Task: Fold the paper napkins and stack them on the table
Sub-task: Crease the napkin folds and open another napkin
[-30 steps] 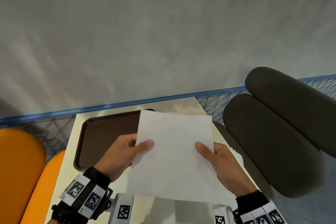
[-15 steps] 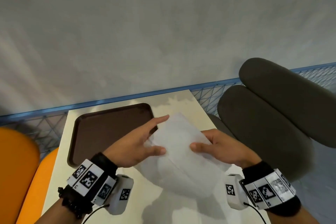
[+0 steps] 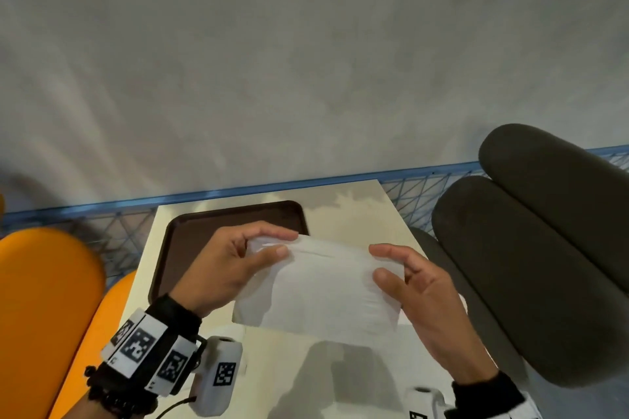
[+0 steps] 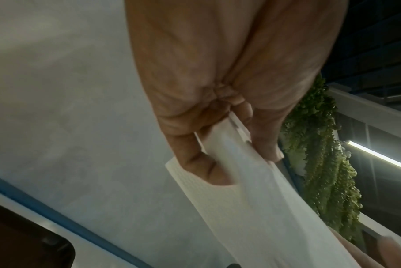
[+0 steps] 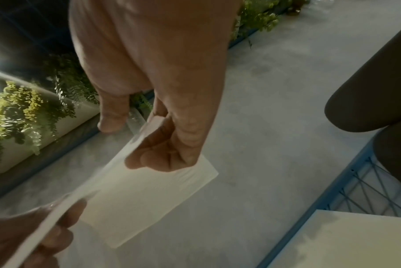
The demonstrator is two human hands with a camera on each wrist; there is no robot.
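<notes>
Left hand (image 3: 224, 265) and right hand (image 3: 425, 296) pinch napkin (image 3: 323, 289), apparently doubled; above table (image 3: 357, 211).

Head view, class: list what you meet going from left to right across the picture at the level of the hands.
Orange seat → brown tray → left hand → paper napkin → right hand → dark grey cushion.
</notes>
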